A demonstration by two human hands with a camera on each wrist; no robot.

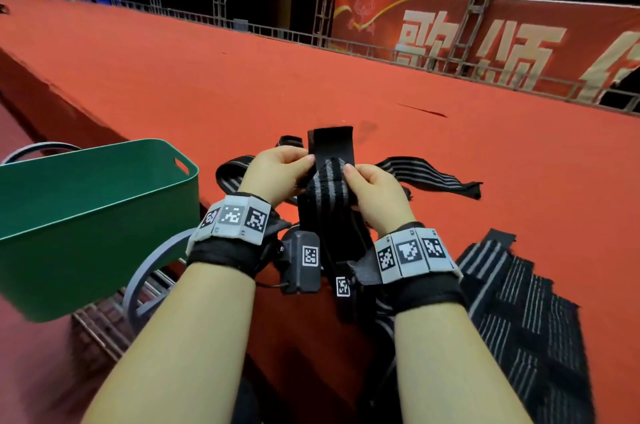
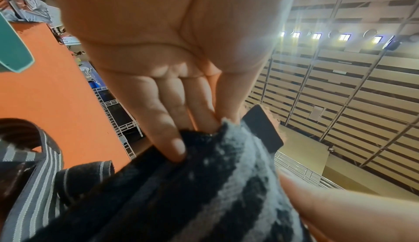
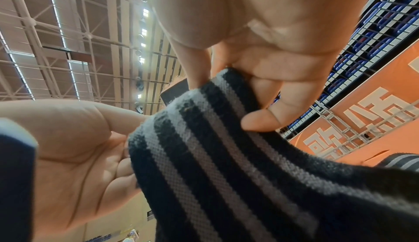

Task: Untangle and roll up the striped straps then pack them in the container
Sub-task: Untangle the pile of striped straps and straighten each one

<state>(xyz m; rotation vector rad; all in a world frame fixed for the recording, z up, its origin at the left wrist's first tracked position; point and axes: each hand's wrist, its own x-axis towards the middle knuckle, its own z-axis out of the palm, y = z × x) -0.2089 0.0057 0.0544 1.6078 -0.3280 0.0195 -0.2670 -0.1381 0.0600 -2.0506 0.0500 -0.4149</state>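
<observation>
I hold a black strap with grey stripes (image 1: 329, 181) upright above the red table. Its plain black end sticks up past my fingers and the rest hangs down between my wrists. My left hand (image 1: 277, 170) pinches the strap's left edge (image 2: 204, 156). My right hand (image 1: 374, 188) pinches its right edge, thumb on the near face and fingers behind (image 3: 226, 111). More striped straps (image 1: 426, 174) lie loose on the table beyond my hands, and a heap of them (image 1: 519, 306) lies at the near right. The green container (image 1: 86, 215) stands at the left, open at the top.
The red table (image 1: 242, 84) stretches far ahead and to the right. A grey ringed frame (image 1: 145, 281) sits under the container near the table's left edge. A metal railing and a red banner (image 1: 485, 42) stand behind the table.
</observation>
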